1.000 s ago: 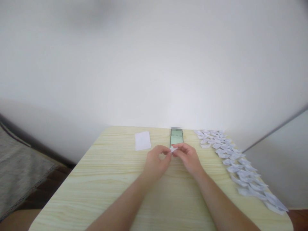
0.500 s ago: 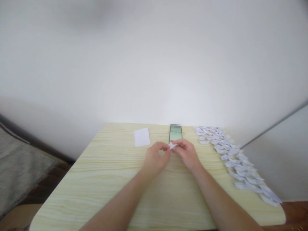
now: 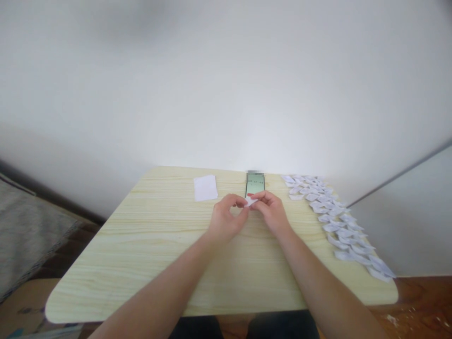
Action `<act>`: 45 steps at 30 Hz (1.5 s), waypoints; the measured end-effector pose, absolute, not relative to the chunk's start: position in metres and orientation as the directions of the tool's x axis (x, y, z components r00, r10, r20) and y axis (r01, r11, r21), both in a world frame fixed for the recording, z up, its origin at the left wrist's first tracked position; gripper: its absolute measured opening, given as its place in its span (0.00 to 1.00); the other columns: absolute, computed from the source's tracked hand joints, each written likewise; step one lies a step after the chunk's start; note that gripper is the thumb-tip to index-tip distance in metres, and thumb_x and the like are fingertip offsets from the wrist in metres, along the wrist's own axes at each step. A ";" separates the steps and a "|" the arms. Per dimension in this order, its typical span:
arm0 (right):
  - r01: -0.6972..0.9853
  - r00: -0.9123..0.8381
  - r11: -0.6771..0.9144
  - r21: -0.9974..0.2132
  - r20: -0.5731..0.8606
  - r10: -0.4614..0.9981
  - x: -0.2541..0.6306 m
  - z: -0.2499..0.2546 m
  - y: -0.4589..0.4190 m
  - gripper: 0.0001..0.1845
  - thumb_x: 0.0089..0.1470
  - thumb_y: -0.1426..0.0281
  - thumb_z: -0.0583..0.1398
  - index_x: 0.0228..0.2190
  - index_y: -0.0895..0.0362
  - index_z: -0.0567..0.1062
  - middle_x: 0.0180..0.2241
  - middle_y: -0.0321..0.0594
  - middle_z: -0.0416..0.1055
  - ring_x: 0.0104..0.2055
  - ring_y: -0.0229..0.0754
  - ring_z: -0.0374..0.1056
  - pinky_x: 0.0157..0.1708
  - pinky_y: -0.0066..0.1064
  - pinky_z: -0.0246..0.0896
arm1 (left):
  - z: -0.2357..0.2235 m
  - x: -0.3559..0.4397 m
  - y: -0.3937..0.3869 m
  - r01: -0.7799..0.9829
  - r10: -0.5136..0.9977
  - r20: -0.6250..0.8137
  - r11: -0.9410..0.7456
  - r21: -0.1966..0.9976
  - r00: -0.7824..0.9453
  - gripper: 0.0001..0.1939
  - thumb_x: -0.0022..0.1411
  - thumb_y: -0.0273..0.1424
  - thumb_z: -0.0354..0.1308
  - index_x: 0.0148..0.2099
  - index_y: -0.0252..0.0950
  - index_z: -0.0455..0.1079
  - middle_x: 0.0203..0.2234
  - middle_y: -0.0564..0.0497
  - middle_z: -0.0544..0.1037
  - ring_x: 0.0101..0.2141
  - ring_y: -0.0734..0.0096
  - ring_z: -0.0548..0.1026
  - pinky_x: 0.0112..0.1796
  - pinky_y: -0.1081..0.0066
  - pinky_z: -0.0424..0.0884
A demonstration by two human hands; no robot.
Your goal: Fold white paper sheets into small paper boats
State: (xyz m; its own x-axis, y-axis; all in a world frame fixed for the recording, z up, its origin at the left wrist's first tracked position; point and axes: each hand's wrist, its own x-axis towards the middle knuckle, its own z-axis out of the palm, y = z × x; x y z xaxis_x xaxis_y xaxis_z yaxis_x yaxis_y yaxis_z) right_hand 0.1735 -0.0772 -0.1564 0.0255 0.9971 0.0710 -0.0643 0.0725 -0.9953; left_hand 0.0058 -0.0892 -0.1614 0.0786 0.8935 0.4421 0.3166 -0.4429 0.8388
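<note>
While both hands meet over the table (image 3: 148, 245), the small paper pc. (image 3: 251, 201) sits btwn. their fingertips: to the R of the L hand (image 3: 228, 219), to the L of the R hand (image 3: 273, 212). Neither hand is nearer; both are in contact.

L hand: thumb and forefinger pinched on the pc.'s L end. R hand: thumb and fingers pinched on its R end. Long axis appears to run side to side, approx. hand to hand; exact line unconfirmed, as fingertips cover both ends. Fold detail too small to tell. Clearance above table: can't tell.

Surroundings: phone (image 3: 254, 182), screen lit, is just beyond the pc., long axis pointing away from the person, i.e. approx. crosswise to the pc.; near end partly hidden. White sheets (image 3: 205, 188) lie beyond the L hand and to its L, apart. Folded papers (image 3: 328, 207) lie in rows along the table's R side, closer to R hand than L, no contact w/ either.
</note>
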 end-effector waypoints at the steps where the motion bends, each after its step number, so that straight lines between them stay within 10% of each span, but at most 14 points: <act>1: -0.056 0.041 0.077 -0.995 0.074 0.996 0.173 -0.157 -0.077 0.06 0.45 0.71 0.66 0.31 0.55 0.80 0.33 0.38 0.82 0.36 0.44 0.77 0.41 0.36 0.71 | -0.161 0.007 -0.090 0.313 0.887 0.454 -0.456 0.833 0.084 0.02 0.62 0.30 0.63 0.39 0.38 0.76 0.34 0.50 0.81 0.38 0.66 0.77 0.43 0.65 0.73; 28: -0.135 -0.107 0.072 -0.988 0.087 0.990 0.163 -0.155 -0.087 0.08 0.58 0.62 0.62 0.36 0.54 0.76 0.35 0.40 0.83 0.39 0.48 0.81 0.42 0.42 0.78 | -0.151 0.006 -0.087 0.255 0.847 0.530 -0.523 0.813 0.045 0.09 0.59 0.27 0.66 0.42 0.38 0.71 0.37 0.51 0.77 0.39 0.67 0.75 0.43 0.65 0.71; 45: 0.309 -0.071 0.219 -0.926 0.207 0.976 0.166 -0.153 -0.091 0.07 0.54 0.63 0.65 0.29 0.54 0.79 0.27 0.36 0.77 0.28 0.40 0.71 0.28 0.30 0.65 | -0.150 -0.015 -0.078 0.394 0.895 0.377 -0.445 0.805 0.240 0.05 0.62 0.30 0.63 0.35 0.39 0.79 0.31 0.52 0.81 0.34 0.68 0.76 0.37 0.68 0.70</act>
State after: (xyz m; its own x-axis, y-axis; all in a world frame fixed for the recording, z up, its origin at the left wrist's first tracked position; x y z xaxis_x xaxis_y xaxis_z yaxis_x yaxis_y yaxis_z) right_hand 0.1665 -0.0914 -0.1532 -0.0708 0.9757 0.2074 0.3086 0.2191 -0.9256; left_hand -0.0146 -0.0783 -0.1502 0.2396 0.8946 0.3771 0.3936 -0.4446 0.8046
